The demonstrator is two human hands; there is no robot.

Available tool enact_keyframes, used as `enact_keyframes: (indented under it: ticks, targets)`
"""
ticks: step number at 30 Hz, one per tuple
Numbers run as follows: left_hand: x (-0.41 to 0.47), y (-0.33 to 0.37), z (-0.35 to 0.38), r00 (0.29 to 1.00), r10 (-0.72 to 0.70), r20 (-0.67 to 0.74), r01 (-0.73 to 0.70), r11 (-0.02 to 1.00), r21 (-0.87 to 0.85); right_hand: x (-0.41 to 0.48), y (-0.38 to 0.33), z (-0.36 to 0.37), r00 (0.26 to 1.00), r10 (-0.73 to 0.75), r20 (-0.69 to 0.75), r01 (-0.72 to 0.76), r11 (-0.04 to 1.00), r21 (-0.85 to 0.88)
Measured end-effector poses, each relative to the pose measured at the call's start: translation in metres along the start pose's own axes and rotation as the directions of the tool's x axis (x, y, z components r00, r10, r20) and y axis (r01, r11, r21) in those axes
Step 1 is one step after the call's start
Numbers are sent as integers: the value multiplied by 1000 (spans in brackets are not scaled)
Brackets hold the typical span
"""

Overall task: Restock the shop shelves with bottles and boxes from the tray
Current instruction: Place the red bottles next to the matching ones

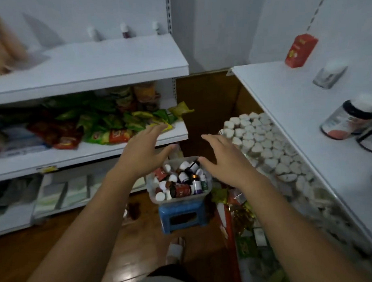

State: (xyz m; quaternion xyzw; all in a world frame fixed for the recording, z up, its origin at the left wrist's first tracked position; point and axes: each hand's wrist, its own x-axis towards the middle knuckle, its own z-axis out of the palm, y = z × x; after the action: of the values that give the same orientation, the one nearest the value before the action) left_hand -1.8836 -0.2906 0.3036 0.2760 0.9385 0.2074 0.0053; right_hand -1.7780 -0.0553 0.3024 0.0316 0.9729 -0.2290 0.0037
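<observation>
A clear plastic tray (160,203) stands on a small blue stool (182,217) on the floor, filled with several small bottles (182,179) with white and dark caps. My left hand (144,149) hovers above the tray's left side, fingers spread and holding nothing. My right hand (222,158) hovers above its right side, also spread and holding nothing. On the white shelf at right (285,107) stand a red box (300,49), a white-capped bottle (329,75) and two larger bottles (346,122).
The left shelving unit (104,65) has three small bottles at its back on top, snack packets (108,126) on its middle level and white boxes below. Rows of white-lidded jars (263,142) fill the level under the right shelf. Packets lie on the floor beside the stool.
</observation>
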Motion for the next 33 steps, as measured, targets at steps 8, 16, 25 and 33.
enact_keyframes:
  ticks: [8, 16, 25, 33]
  targets:
    - [36, -138, 108, 935, -260, 242, 301, 941, -155, 91, 22, 126, 946, 128, 298, -157, 985, 76]
    - [96, -245, 234, 828, -277, 487, 366, 925, -96, 139, 55, 267, 804, 223, 552, -221, 973, -71]
    - [131, -294, 296, 787, -48, 615, 75, 997, -18, 159, 77, 340, 767, 190, 613, -83, 977, -199]
    - [145, -305, 282, 772, 31, 635, 101, 980, -170, 158, 101, 336, 781, 156, 605, -66, 983, -169]
